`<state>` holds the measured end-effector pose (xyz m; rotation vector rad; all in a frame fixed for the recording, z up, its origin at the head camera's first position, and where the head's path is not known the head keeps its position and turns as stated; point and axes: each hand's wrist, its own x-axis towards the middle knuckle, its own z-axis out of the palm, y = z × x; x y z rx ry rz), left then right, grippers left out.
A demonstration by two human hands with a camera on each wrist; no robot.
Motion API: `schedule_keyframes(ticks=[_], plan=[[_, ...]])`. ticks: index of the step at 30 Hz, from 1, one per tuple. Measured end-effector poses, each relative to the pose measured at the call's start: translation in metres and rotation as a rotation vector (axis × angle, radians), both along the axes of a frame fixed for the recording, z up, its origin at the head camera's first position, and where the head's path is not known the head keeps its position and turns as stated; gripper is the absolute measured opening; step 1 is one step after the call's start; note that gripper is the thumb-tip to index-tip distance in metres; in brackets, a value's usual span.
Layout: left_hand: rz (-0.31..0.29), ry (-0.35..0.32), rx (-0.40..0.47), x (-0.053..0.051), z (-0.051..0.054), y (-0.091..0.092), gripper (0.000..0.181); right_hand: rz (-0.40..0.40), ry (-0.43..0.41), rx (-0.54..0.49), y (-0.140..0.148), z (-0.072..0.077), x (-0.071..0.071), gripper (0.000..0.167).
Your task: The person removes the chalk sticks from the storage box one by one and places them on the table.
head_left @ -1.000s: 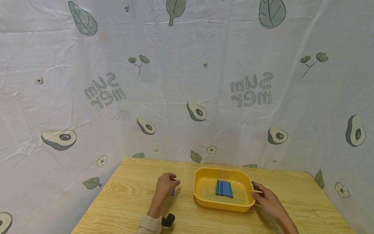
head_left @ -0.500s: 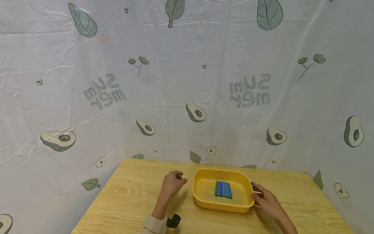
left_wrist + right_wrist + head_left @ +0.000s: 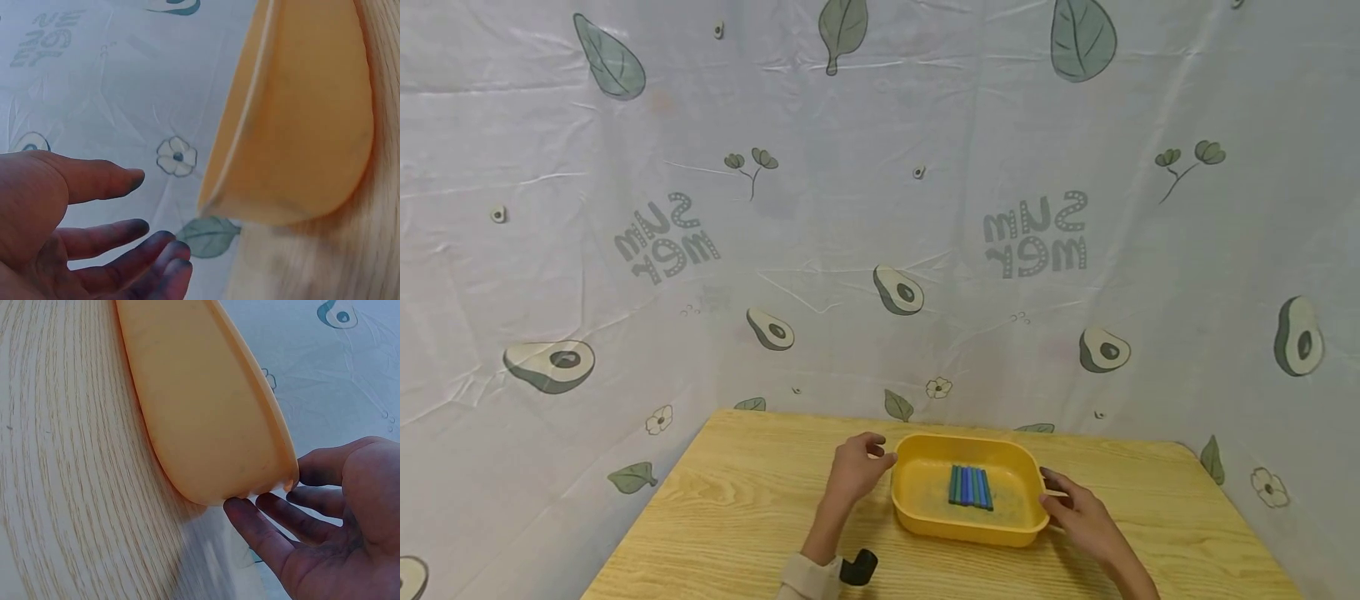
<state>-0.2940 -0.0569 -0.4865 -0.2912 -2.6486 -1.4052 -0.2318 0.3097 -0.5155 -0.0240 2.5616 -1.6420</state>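
With our right hand (image 3: 1082, 514) we grip the right end of the yellow tray (image 3: 958, 529), probably to steady it on the wooden table (image 3: 752, 508). Our left hand (image 3: 855, 469), fingers loosely extended, holds nothing just beside the tray's left end. Inside, we see blue and green chalk-like sticks (image 3: 970, 487) side by side, perhaps lined up for tidiness, among dusty smudges (image 3: 935, 493).
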Motion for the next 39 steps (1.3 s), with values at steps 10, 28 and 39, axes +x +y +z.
schedule_keyframes(ticks=[10, 28, 39], plan=[[-0.084, 0.004, 0.04, -0.003, 0.008, 0.022, 0.042, 0.009, 0.003, -0.018, 0.001, -0.001, 0.0, 0.06], [-0.161, -0.173, 0.204, -0.014, -0.002, 0.061, 0.048, 0.0, -0.007, -0.034, 0.0, 0.002, -0.001, 0.059], [-0.157, -0.276, 0.325, -0.023, -0.009, 0.081, 0.051, 0.004, 0.001, -0.035, 0.005, -0.001, -0.009, 0.058]])
